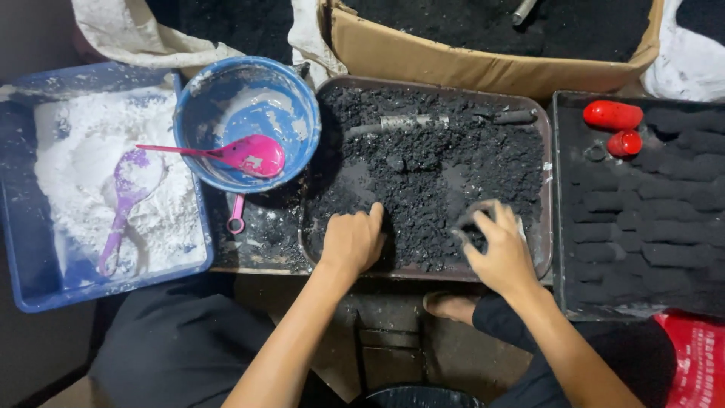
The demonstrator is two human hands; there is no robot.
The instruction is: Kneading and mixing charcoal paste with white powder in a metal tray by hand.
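Observation:
A dark metal tray (423, 85) in front of me holds black crumbly powder (445, 162). My left hand (352, 240) rests as a loose fist on the tray's near left part, pressing into the powder; whether it holds anything I cannot tell. My right hand (500, 249) is closed around a short grey ring-shaped tube (470, 215) at the tray's near right, its open end facing the powder. A grey metal rod (408, 122) with a dark handle lies across the far part of the tray.
Left stands a blue tray (30, 295) of white powder with a purple scoop (124, 196). A blue bowl (294, 98) holds a pink spoon (249, 154). Right, a black tray (560, 227) carries rows of black cylinders and two red caps (613, 115). A cardboard box (453, 64) of black powder stands behind.

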